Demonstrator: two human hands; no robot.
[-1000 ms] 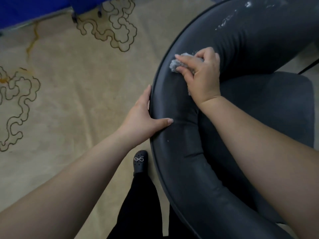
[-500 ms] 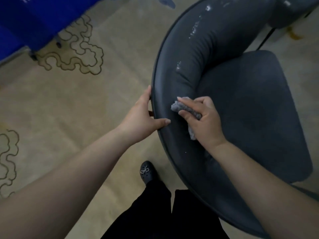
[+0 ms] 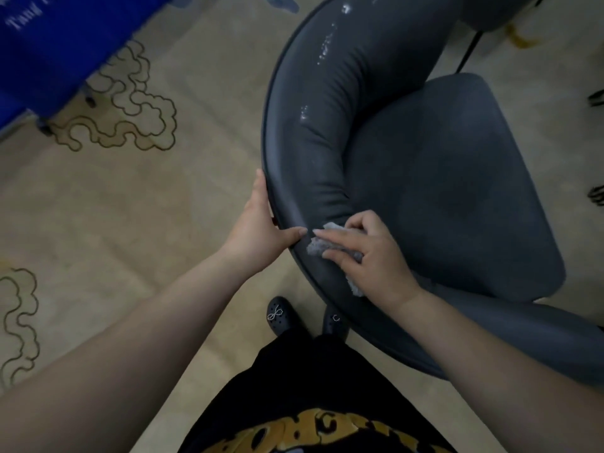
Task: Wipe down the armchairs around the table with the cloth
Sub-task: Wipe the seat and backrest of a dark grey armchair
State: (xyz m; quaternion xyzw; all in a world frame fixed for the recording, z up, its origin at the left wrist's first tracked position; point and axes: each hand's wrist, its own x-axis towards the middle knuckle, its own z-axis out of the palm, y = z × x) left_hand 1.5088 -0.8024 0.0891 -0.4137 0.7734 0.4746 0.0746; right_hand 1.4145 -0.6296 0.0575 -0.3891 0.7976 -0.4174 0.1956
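Wiping has progressed down the armchair (image 3: 327,132) backrest: right hand (image 3: 366,253) presses the bunched cloth (image 3: 318,246) beside the bracing left hand (image 3: 258,233); flecked upper rim remains.

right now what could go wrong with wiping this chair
The cloth is bunched small under the right hand, so bare fingers may smear the armchair instead. White flecks further up the backrest could be missed. The left hand only grips the rim, so the armchair might shift under a hard push.

Beige patterned carpet (image 3: 130,223), blue cloth (image 3: 58,44), black shoes (image 3: 281,313)
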